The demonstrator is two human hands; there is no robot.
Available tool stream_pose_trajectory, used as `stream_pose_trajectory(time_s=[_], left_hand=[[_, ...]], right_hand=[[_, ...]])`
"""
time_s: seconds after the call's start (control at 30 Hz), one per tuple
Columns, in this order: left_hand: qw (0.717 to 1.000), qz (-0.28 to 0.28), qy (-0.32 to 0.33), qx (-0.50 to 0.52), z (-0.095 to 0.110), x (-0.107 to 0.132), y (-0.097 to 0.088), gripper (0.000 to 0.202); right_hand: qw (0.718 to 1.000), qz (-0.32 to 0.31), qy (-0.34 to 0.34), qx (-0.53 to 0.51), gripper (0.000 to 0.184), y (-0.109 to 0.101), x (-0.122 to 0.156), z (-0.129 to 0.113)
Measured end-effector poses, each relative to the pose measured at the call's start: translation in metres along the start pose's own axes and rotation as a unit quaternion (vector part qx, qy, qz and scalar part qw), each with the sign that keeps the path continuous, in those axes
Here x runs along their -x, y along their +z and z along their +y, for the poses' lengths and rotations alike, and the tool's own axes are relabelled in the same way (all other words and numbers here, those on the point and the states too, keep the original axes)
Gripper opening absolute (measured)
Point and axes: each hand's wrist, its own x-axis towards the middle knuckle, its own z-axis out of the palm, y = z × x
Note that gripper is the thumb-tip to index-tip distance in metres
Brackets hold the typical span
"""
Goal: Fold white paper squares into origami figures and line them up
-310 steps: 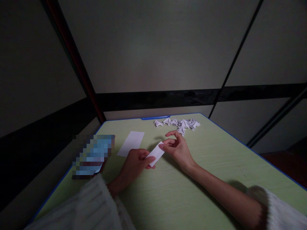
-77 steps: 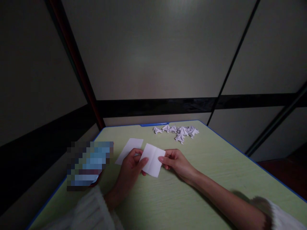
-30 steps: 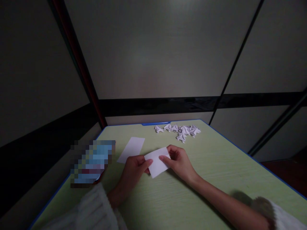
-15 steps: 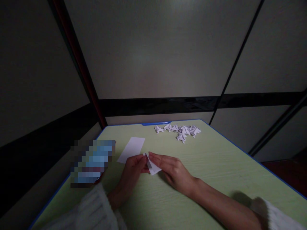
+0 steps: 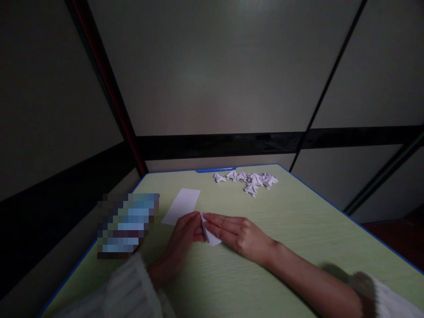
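Between my two hands is a small folded piece of white paper (image 5: 213,240), tilted up off the table at one edge. My left hand (image 5: 185,229) pinches its left edge between thumb and fingers. My right hand (image 5: 243,232) presses its fingers together along the paper's upper right side, covering part of it. Just beyond my left hand lies a flat white sheet (image 5: 183,204), its near corner close to my knuckles.
Several folded white paper figures (image 5: 255,180) sit clustered toward the table's far edge. A blurred-out flat object (image 5: 130,225) lies at the left edge. The pale green table (image 5: 298,229) has a blue rim, with wall panels (image 5: 212,79) behind.
The raised flap of the folded paper is now pressed down more narrowly. My right hand's fingers have shifted slightly and lie flatter over it. My left hand has hardly moved.
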Motion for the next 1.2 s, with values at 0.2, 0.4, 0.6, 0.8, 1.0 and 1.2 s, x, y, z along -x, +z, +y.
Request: stream_pose_trajectory(time_s=[0.2,0.4,0.6,0.8,1.0,1.2], left_hand=[[0.997,-0.051,-0.013,0.05,0.0,-0.002,0.0002,0.018],[0.994,-0.056,-0.031,0.092,0.0012,-0.004,0.0004,0.016],[0.989,-0.082,-0.033,0.118,0.0002,-0.0077,-0.0036,0.012],[0.988,-0.08,-0.033,0.128,0.0024,-0.0048,0.0019,0.015],[0.992,-0.038,-0.023,0.114,0.0065,-0.0003,0.0034,0.015],[0.993,-0.04,-0.022,0.109,0.006,-0.0015,0.0017,0.015]], right_hand=[[0.998,0.008,-0.035,0.048,0.031,-0.0028,-0.0014,0.0023],[0.997,0.011,-0.051,0.06,0.031,-0.0045,-0.0011,0.0029],[0.996,0.019,-0.065,0.065,0.03,-0.0048,-0.0009,0.0007],[0.994,0.013,-0.046,0.1,0.029,-0.0029,-0.0014,-0.0004],[0.992,0.015,-0.059,0.114,0.029,-0.0018,-0.002,-0.0024],[0.992,0.018,-0.056,0.111,0.029,0.0001,-0.0027,-0.0038]])
